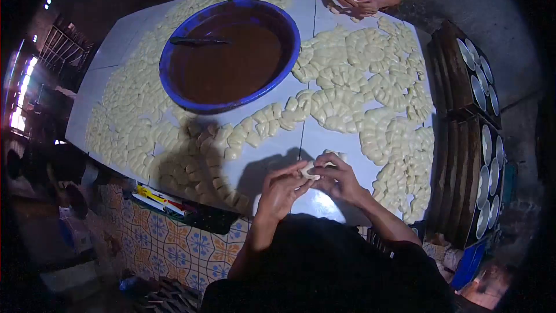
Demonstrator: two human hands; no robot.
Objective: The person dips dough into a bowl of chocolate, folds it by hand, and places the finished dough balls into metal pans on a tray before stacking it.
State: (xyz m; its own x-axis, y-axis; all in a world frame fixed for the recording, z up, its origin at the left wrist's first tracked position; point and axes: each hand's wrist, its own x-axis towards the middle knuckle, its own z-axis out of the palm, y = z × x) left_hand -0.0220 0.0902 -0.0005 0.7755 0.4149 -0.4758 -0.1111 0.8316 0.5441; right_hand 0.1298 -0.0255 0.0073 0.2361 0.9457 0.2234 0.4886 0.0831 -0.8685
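Between my two hands, close to the table's near edge, is a small pale piece of dough (310, 171). My left hand (282, 190) has its fingers closed on the dough from the left. From the right, my right hand (337, 178) pinches the same piece, thumb and fingers bent around it. Just behind my right hand, part of another pale dough piece (343, 156) shows on the white table top (267, 159). Many flattened dough pieces (339, 107) lie in overlapping rows beyond my hands and to both sides.
A large blue basin (168, 84) of brown filling (231, 66) holds a dark utensil (200, 41). Across the table, a person in an orange top works with both hands (362, 4). Stacked trays with round tins (479, 90) stand at right. A dark tray (214, 220) sits below the left edge.
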